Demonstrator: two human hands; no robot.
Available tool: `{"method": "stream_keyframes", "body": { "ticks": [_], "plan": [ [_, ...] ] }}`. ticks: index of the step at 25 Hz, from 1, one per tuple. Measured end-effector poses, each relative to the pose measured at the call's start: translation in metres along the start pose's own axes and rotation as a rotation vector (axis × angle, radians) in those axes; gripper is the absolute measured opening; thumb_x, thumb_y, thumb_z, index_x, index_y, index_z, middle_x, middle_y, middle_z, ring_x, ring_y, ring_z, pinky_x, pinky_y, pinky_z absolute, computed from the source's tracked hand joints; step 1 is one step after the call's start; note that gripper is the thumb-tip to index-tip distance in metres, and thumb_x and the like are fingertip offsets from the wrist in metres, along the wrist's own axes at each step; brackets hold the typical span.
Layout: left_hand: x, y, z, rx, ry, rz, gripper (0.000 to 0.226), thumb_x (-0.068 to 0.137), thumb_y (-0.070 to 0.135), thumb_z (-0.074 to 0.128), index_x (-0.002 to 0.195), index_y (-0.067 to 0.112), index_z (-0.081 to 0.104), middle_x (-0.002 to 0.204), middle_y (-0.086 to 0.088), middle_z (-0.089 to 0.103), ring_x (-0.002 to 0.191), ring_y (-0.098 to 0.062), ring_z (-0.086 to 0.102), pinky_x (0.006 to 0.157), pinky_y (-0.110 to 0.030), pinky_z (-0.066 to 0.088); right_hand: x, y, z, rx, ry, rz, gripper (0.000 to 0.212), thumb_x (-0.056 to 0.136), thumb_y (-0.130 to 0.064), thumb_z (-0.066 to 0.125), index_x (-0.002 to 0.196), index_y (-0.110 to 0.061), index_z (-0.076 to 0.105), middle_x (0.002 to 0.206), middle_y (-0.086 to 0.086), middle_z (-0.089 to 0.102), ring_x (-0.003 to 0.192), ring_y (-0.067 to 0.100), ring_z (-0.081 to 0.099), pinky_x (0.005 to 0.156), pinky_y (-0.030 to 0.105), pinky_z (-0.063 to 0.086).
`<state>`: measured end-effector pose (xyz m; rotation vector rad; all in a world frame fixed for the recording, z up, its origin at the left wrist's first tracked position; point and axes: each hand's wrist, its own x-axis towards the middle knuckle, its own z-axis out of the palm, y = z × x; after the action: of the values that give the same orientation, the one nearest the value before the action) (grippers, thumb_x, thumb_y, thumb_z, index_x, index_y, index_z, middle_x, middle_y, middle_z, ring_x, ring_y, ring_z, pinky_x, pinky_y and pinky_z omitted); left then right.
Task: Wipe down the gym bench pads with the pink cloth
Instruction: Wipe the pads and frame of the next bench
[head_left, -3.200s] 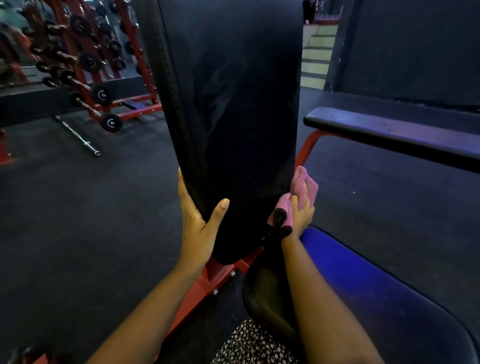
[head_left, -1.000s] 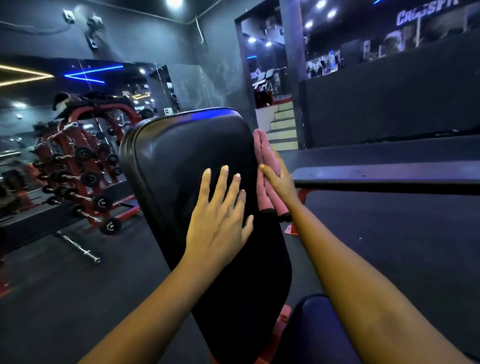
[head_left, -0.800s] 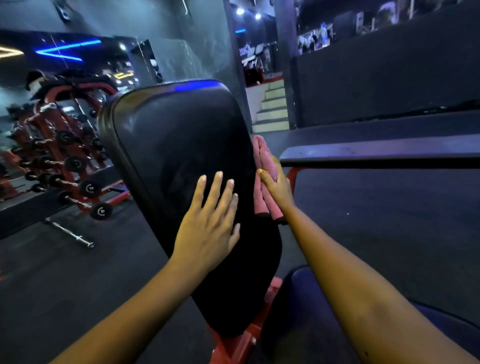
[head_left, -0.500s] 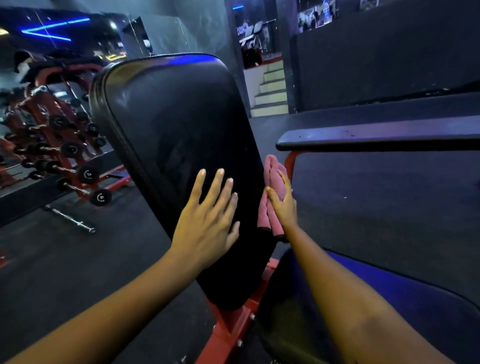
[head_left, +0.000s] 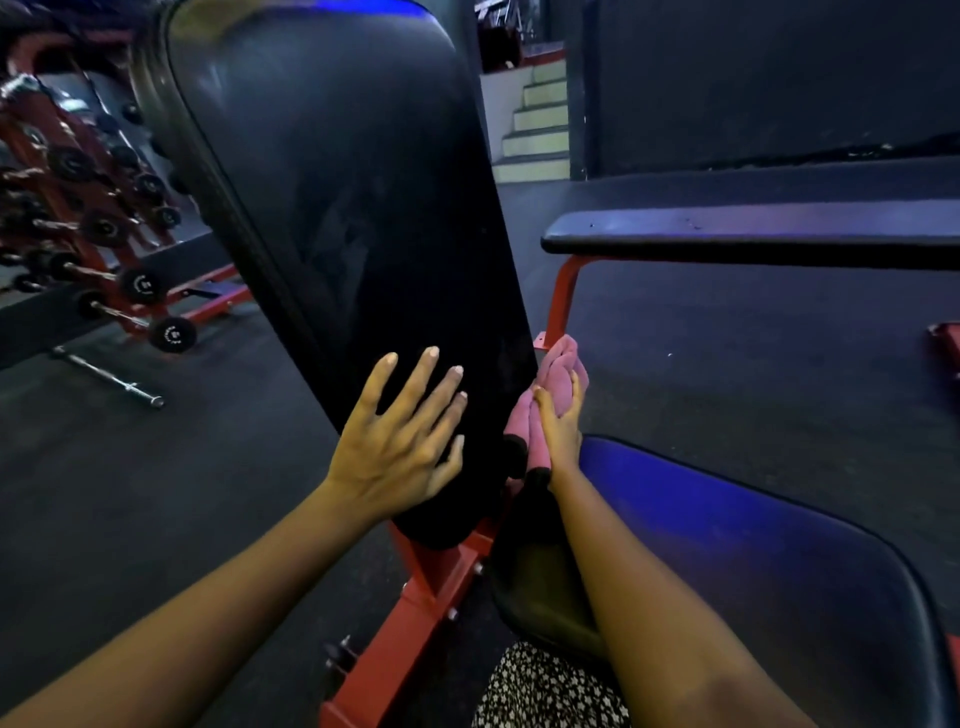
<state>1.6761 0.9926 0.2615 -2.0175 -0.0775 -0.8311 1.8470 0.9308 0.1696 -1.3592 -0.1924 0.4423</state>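
Edge-wiping step: right hand (head_left: 558, 423), fingers straight, is pressing bunched pink cloth (head_left: 555, 364) against the 4 o'clock edge of black vinyl back pad (head_left: 353, 208); left hand (head_left: 400, 447), fingers splayed, is bracing it. Next, probably: blue seat pad (head_left: 727, 519).

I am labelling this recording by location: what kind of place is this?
Most likely a gym: a red rack of dumbbells stands at the left, a barbell lies on the floor, and the upright back pad of a bench sits on a red frame.
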Motion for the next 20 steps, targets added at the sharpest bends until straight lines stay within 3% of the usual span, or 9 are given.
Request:
{"method": "stream_keyframes", "body": {
  "ticks": [2,3,6,8,12,16,18,20],
  "plan": [
    [-0.001,0.000,0.000,-0.007,0.008,-0.006,0.038,0.082,0.035,0.050,0.106,0.014,0.071,0.125,-0.005,0.063,0.123,-0.030,0.052,0.110,-0.049,0.018,-0.007,0.000,-0.001,-0.015,-0.004,0.062,0.079,0.063,-0.075,0.040,0.133,-0.040,0.033,0.112,0.010,0.058,0.105,0.026,0.055,0.091,0.036,0.041],
    [-0.001,0.000,0.000,-0.017,0.009,-0.005,0.038,0.082,0.035,0.050,0.108,0.015,0.070,0.125,-0.005,0.063,0.123,-0.030,0.052,0.110,-0.048,0.018,-0.009,0.000,-0.003,-0.051,-0.014,0.089,0.080,0.064,-0.074,0.042,0.135,-0.038,0.032,0.116,0.013,0.057,0.108,0.029,0.054,0.094,0.038,0.041],
    [0.000,-0.003,-0.006,-0.097,0.021,-0.039,0.040,0.085,0.032,0.049,0.118,0.016,0.064,0.129,-0.004,0.059,0.130,-0.028,0.046,0.113,-0.046,0.016,-0.015,0.004,-0.008,-0.148,-0.044,0.113,0.059,0.085,-0.051,0.051,0.137,-0.034,0.029,0.120,0.017,0.056,0.110,0.032,0.054,0.098,0.041,0.042],
    [-0.006,0.001,-0.020,-0.270,0.023,-0.148,0.044,0.087,0.027,0.048,0.128,0.014,0.056,0.138,-0.007,0.051,0.136,-0.027,0.034,0.116,-0.046,0.012,-0.024,0.010,-0.011,-0.208,-0.060,0.077,0.058,0.089,-0.041,0.053,0.139,-0.037,0.025,0.121,0.017,0.056,0.109,0.033,0.054,0.098,0.044,0.043],
    [-0.046,0.034,-0.052,-0.678,-0.004,-0.634,0.056,0.088,0.024,0.049,0.140,0.012,0.033,0.149,-0.005,0.029,0.144,-0.023,0.015,0.119,-0.043,0.008,-0.051,0.020,-0.010,-0.308,-0.084,0.023,0.067,0.086,-0.040,0.055,0.140,-0.047,0.015,0.124,0.016,0.056,0.109,0.035,0.055,0.099,0.047,0.043],
    [-0.059,0.058,-0.051,-1.153,0.015,-1.272,0.073,0.085,0.046,0.045,0.146,0.031,0.008,0.153,0.012,0.006,0.143,-0.004,0.007,0.116,-0.033,0.015,-0.097,0.035,-0.004,-0.369,-0.135,0.014,0.079,0.074,-0.056,0.052,0.137,-0.053,0.006,0.127,0.014,0.052,0.111,0.031,0.054,0.100,0.049,0.042],
    [-0.051,0.052,-0.041,-1.439,0.040,-1.512,0.073,0.083,0.054,0.042,0.145,0.032,0.012,0.149,0.018,0.014,0.140,-0.002,0.018,0.113,-0.027,0.020,-0.127,0.044,-0.004,-0.375,-0.199,-0.068,0.081,0.071,-0.055,0.051,0.138,-0.051,0.007,0.129,0.009,0.051,0.113,0.025,0.054,0.102,0.044,0.042],
    [-0.044,0.051,-0.038,-1.701,0.097,-1.625,0.057,0.089,0.052,0.035,0.140,0.026,0.036,0.141,0.015,0.041,0.129,-0.002,0.042,0.108,-0.023,0.034,-0.152,0.046,-0.011,-0.404,-0.288,-0.206,0.074,0.075,-0.046,0.056,0.137,-0.050,0.015,0.129,0.002,0.048,0.112,0.014,0.051,0.100,0.033,0.042]
  ]
}}
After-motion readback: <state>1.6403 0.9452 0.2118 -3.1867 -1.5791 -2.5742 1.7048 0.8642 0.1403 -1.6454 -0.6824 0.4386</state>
